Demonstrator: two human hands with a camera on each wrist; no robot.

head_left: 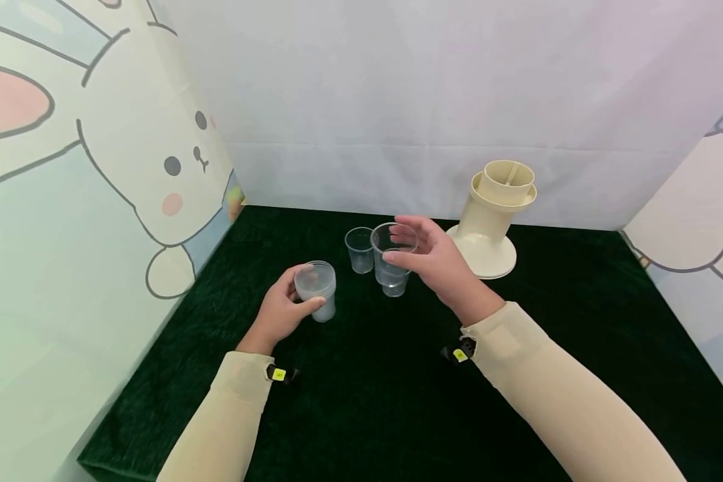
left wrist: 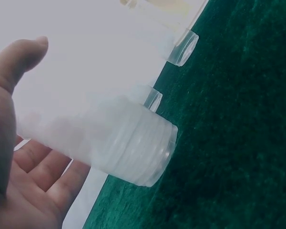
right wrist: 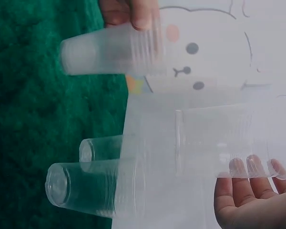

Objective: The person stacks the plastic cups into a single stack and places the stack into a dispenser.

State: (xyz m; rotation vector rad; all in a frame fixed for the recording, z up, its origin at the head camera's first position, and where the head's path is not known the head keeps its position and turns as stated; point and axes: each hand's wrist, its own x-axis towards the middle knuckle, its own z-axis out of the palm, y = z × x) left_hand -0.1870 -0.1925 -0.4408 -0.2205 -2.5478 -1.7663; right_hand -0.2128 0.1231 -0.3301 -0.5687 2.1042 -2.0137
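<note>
My left hand (head_left: 280, 311) grips a nested stack of clear plastic cups (head_left: 316, 284) near its rims; in the left wrist view the stacked cups (left wrist: 138, 143) show several ridges toward their base. One clear plastic cup (head_left: 381, 258) is held upright in my right hand (head_left: 442, 264), thumb on one side and fingers on the other, above the cloth. Partly behind it, a second cup (head_left: 394, 290) stands on the table. A third cup (head_left: 360, 260) stands just to the left; both standing cups also show in the right wrist view, with the nearer cup (right wrist: 86, 188) overlapping the other.
A cream plastic stand (head_left: 485, 221) with a round base and upright tube is at the back, right of the cups. Dark green cloth (head_left: 361, 402) covers the table. A white curtain (head_left: 397, 100) hangs behind, and a rabbit-print panel (head_left: 114, 167) borders the left.
</note>
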